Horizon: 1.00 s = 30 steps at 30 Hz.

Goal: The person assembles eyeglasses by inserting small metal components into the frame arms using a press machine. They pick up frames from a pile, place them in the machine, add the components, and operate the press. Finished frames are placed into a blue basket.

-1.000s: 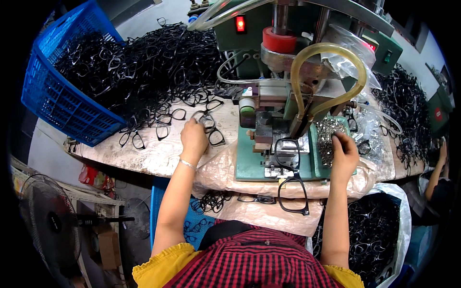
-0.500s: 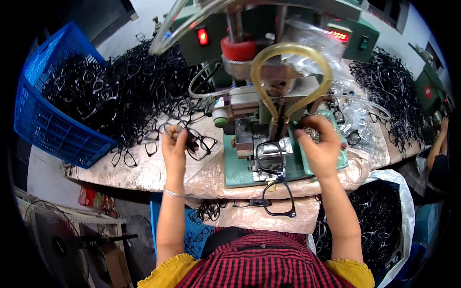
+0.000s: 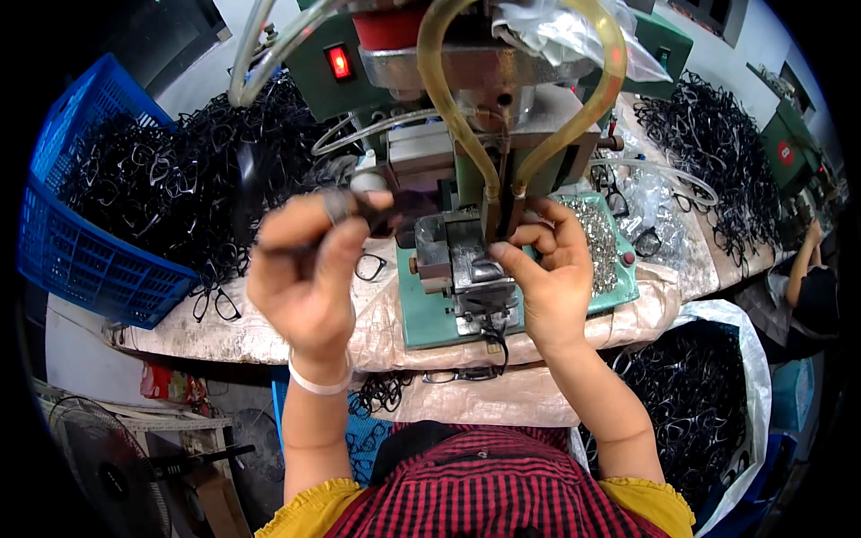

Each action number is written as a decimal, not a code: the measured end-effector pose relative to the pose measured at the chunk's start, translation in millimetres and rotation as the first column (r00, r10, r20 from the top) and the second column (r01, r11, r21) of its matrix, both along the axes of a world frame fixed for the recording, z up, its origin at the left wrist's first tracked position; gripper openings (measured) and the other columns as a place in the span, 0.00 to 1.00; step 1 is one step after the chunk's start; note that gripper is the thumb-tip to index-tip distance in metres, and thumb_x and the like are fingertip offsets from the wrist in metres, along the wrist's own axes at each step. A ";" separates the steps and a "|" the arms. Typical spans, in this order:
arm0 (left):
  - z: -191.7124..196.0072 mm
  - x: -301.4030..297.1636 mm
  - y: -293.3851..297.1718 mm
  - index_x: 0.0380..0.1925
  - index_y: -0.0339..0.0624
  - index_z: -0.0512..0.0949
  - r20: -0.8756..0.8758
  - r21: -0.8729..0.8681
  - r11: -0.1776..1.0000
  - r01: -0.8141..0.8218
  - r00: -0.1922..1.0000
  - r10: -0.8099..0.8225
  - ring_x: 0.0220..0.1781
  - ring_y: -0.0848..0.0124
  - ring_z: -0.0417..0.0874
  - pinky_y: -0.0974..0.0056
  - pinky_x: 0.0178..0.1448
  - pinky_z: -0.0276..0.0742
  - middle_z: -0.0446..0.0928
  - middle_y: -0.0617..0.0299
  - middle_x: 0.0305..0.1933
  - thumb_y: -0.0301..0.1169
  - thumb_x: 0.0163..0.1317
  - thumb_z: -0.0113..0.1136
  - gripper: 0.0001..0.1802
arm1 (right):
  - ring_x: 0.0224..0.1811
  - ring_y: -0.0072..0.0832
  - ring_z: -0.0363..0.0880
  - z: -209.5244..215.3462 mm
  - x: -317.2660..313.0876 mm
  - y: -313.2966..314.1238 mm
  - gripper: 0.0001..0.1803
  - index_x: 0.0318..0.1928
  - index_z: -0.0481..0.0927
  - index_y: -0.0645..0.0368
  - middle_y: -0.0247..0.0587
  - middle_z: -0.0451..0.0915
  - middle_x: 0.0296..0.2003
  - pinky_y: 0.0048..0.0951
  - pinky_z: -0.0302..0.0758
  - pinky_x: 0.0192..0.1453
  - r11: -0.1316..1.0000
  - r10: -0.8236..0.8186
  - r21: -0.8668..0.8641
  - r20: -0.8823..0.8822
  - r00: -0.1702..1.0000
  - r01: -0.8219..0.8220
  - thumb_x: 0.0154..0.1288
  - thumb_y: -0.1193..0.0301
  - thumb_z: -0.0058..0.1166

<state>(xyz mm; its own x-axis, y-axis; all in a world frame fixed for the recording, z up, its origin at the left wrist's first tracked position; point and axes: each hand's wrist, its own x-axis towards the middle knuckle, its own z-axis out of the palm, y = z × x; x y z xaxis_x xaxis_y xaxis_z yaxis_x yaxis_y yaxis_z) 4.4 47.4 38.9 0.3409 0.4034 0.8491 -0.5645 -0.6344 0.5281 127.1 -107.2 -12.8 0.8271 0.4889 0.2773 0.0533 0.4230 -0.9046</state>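
1. A blue plastic crate (image 3: 85, 260) stands at the far left of the bench, tilted, with black spectacle frames heaped inside it.
2. A loose pile of black frames (image 3: 224, 170) spreads from the crate across the bench toward the machine; a few single frames lie near the bench's near edge.
3. The left hand (image 3: 309, 269) is raised above the bench, left of the machine. Its fingers are closed around a black spectacle frame (image 3: 359, 211), which is blurred; a pale band circles the wrist.
4. The green press machine (image 3: 466, 179) stands in the middle, with a lit red lamp (image 3: 339, 61) on its housing and yellowish hoses (image 3: 529, 117) looping down to its head. Its metal fixture (image 3: 462, 264) sits on a green base.
5. The right hand (image 3: 547, 278) rests just right of the fixture, its fingers pinched together at the machine's head. Whether it grips a small part, I cannot tell.
6. A heap of small metal pieces (image 3: 596, 238) lies behind that hand.
7. A white sack (image 3: 726, 394) of black frames hangs at the near right.
8. At the far right, another person's arm (image 3: 803, 269) shows.
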 end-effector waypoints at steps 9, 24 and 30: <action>-26.2 -14.9 -22.5 0.32 0.44 0.82 -0.359 0.420 0.885 0.203 0.932 -0.044 0.37 0.65 0.84 0.60 0.47 0.76 0.85 0.60 0.44 0.27 0.48 0.68 0.09 | 0.63 0.47 0.70 -37.2 56.2 -59.4 0.18 0.47 0.82 0.58 0.53 0.77 0.55 0.42 0.62 0.69 0.668 -0.056 -0.443 0.771 0.634 0.598 0.54 0.74 0.61; -42.0 8.8 -41.6 0.29 0.45 0.83 -0.385 0.512 0.822 0.250 0.922 -0.041 0.25 0.67 0.74 0.53 0.52 0.77 0.85 0.64 0.43 0.29 0.45 0.72 0.10 | 0.59 0.45 0.72 -70.9 90.2 -51.0 0.08 0.35 0.80 0.53 0.44 0.75 0.53 0.43 0.71 0.51 0.614 0.213 -0.335 0.942 0.259 0.714 0.53 0.71 0.62; -76.4 -40.0 -43.1 0.44 0.44 0.81 -0.316 0.486 0.865 -0.122 0.898 0.304 0.53 0.58 0.81 0.50 0.64 0.72 0.80 0.56 0.55 0.22 0.49 0.65 0.19 | 0.47 0.38 0.82 -81.9 124.8 -63.4 0.08 0.43 0.84 0.60 0.44 0.84 0.44 0.32 0.75 0.52 0.721 -0.259 -0.376 0.633 0.730 0.582 0.65 0.74 0.56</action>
